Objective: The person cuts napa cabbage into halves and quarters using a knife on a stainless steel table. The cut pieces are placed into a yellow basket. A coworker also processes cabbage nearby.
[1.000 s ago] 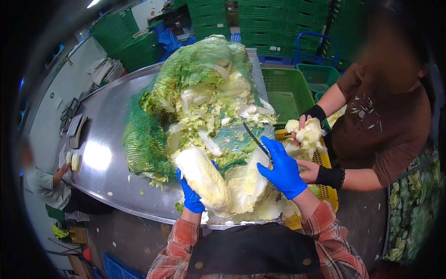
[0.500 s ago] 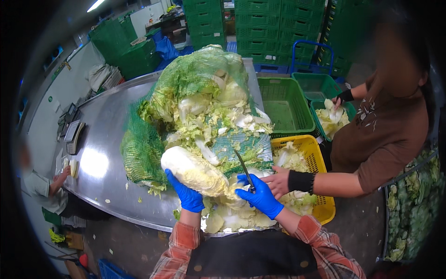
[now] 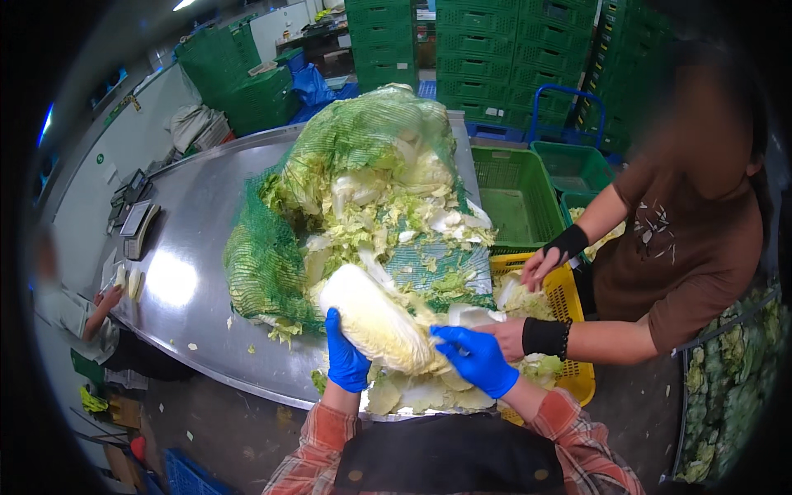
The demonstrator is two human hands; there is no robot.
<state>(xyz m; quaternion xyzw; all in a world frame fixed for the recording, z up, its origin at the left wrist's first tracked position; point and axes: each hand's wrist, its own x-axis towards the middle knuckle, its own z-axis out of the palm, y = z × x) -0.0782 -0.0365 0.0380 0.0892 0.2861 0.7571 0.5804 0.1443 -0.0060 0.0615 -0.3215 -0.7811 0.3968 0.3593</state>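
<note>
My left hand (image 3: 346, 355), in a blue glove, is wrapped round a pale napa cabbage (image 3: 371, 318), held at a slant above the steel table (image 3: 181, 239). My right hand (image 3: 470, 363), also blue-gloved, has curled fingers at the cabbage's right end; what it grips is hidden, and the knife cannot be made out. Loose leaves (image 3: 400, 396) lie under my hands. Beyond them a green mesh sack (image 3: 346, 132) of cabbages and trimmings spreads over the table.
A co-worker (image 3: 693, 247) at right reaches over a yellow crate (image 3: 573, 371); another person (image 3: 82, 322) works at far left by a scale (image 3: 136, 231). Green crates (image 3: 511, 198) stand beside the table, with stacks (image 3: 470, 58) behind. A bin of leaves (image 3: 726, 379) is at far right.
The knife seen earlier in my right hand is out of sight. The cabbage has shifted. The co-worker's upper hand has moved from a green crate to above the yellow one.
</note>
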